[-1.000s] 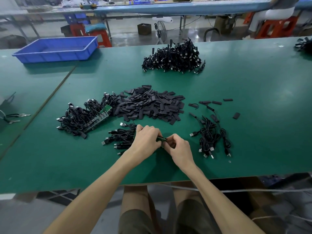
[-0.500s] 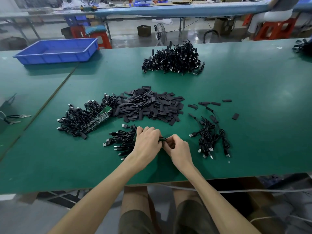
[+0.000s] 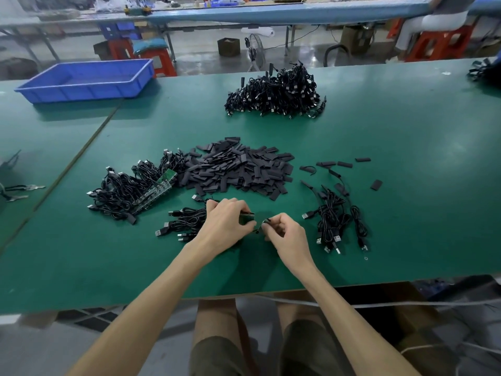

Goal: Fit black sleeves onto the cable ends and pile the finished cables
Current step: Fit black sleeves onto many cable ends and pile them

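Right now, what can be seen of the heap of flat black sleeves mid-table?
The heap of flat black sleeves is many short, matte, rubbery-looking rectangular strips, loosely overlapped on the green table. Its left edge meets a tangle of black cables with green circuit boards; a few strays lie apart to its right.

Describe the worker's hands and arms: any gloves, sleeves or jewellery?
Both are bare. The left hand and right hand wear no gloves, and no rings, watch or wristbands show. The forearms are uncovered right to the frame's edge; no sleeve is visible. Olive shorts below.
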